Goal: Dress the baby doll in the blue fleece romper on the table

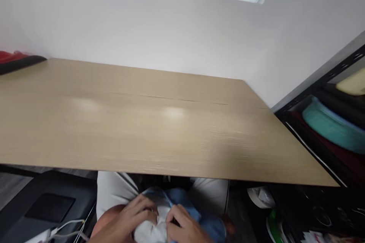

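Observation:
Low in the head view, below the table's front edge, both hands are over my lap. My left hand (137, 214) has its fingers bent and closed on a bunched white cloth (152, 231). From the other side, my right hand (184, 226) pinches the same white cloth, thumb and fingers drawn together. Blue fabric (182, 199) lies around and behind the white cloth, bulging out to the right of my right hand. Folds and fingers hide the exact kind of garment or cloth. The frame's bottom edge cuts off both wrists.
A wide wooden table (159, 133) spans the view against a white wall. A red and black item (17, 60) lies at its far left. Right stands a black shelf with a teal basin (333, 125). At lower left, a black seat (54, 193) bears a dark flat tablet-like object and white cables.

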`<state>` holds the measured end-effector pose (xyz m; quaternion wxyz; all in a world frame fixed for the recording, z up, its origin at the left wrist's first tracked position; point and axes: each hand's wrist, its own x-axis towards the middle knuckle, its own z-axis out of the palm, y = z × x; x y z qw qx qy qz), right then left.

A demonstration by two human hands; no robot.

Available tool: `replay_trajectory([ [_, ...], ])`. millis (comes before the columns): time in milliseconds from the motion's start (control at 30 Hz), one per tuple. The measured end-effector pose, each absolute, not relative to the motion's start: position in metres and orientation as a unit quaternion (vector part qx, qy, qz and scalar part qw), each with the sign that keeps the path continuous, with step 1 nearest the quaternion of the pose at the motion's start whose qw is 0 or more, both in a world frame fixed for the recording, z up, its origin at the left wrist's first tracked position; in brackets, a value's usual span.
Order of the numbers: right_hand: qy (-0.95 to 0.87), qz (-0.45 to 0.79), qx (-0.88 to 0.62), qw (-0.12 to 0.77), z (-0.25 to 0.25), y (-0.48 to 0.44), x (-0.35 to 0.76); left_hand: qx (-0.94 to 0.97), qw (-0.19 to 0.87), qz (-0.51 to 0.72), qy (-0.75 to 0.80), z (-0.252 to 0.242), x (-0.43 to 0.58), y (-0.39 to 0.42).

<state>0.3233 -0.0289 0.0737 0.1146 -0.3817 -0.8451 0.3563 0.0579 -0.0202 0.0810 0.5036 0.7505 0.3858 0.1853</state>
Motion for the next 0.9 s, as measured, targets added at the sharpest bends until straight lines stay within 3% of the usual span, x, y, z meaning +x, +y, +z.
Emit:
replay_trajectory([
  [200, -0.912, 0.314, -0.252, 0.079, 0.082, -0.033, 0.356, 0.753, 0.52, 0.142, 0.377, 0.098, 0.049, -0.011],
  [700, -0.973, 0.149, -0.155, 0.086, 0.103, 0.009, 0.378, 0.669, 0.572, 0.192, 0.434, 0.092, 0.019, -0.007],
  [900, -0.94, 0.202, -0.19, 0.2, 0.09, 0.015, 0.372, 0.696, 0.523, 0.212, 0.443, 0.109, 0.039, -0.017],
])
